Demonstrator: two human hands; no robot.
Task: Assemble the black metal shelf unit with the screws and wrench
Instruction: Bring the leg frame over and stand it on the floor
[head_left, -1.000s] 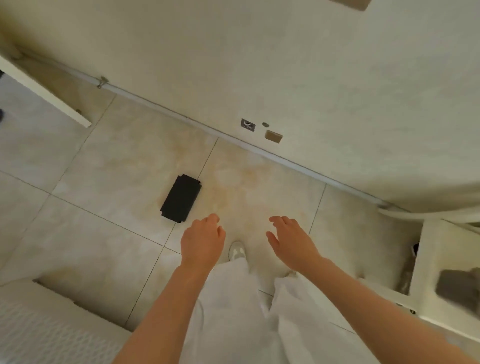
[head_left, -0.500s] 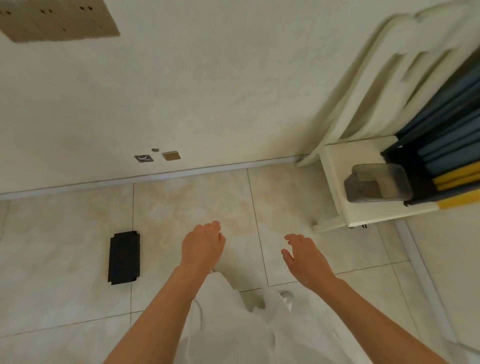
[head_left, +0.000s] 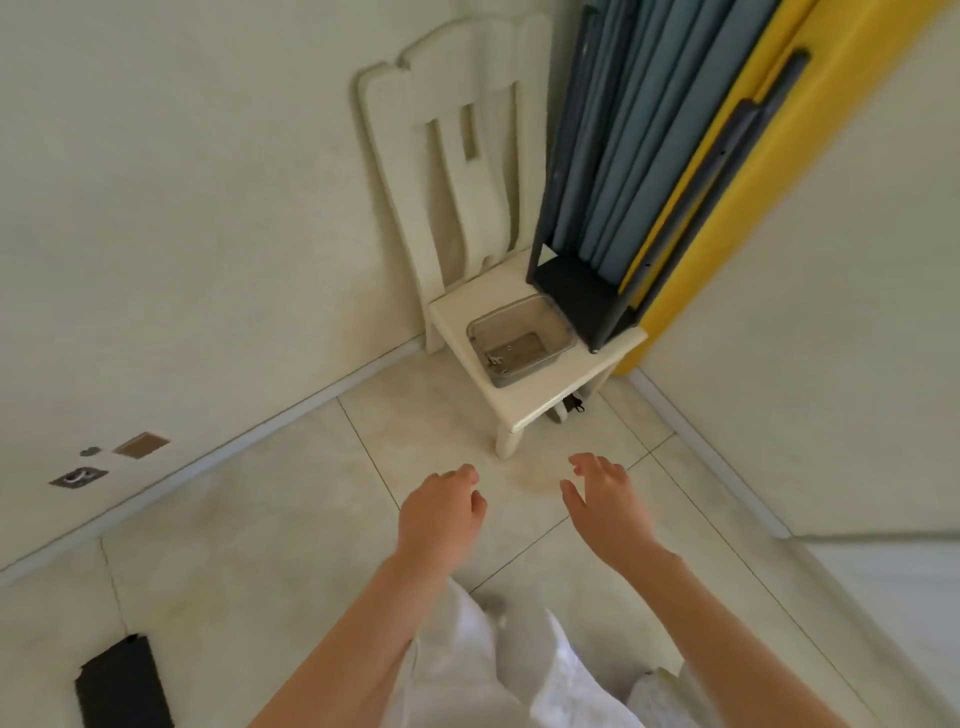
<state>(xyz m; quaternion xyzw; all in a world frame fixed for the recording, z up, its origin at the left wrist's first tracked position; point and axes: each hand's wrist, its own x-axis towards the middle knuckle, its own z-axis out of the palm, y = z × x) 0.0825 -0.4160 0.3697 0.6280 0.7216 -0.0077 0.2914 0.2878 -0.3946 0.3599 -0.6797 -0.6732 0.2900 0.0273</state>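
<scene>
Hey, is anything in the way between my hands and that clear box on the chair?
Nothing visible. Only bare floor tile lies between the left hand, the right hand and the chair; the clear box sits open-topped on its seat.

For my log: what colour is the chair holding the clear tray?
Cream white chair, clearest in the head view.

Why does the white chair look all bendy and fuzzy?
In the head view, the wide-angle lens bends the chair and skirting; slight blur softens the left hand and the right hand; light is soft, without glare.
</scene>
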